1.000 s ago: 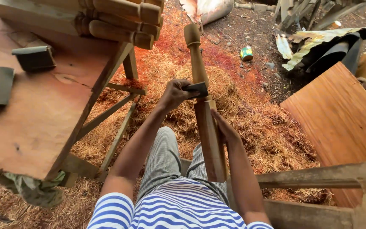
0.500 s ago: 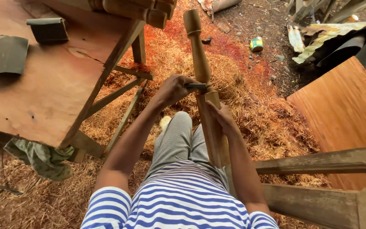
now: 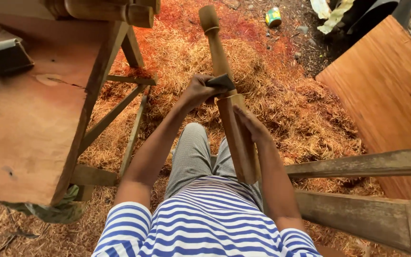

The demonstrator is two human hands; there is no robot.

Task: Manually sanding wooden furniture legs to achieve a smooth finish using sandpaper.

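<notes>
Left hand [image 3: 200,90] is pinching a sandpaper pad [image 3: 220,82] vs the turned leg [image 3: 227,100]; right hand [image 3: 248,126], fingers half-curled, is bracing it underneath, prob for steadiness.

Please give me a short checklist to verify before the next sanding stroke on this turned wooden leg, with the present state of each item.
1. Left hand presses the dark sanding pad on the turned wooden leg: ok.
2. Right hand steadies the leg below the pad: ok.
3. Lower end of the leg braced against the body: cannot tell, the striped shirt hides the contact.
4. Rounded top end free, with only wood shavings under it: ok.
5. Workbench at the left apart from the left elbow: ok.
6. Grit left on the pad: cannot tell, its face is hidden.
</notes>
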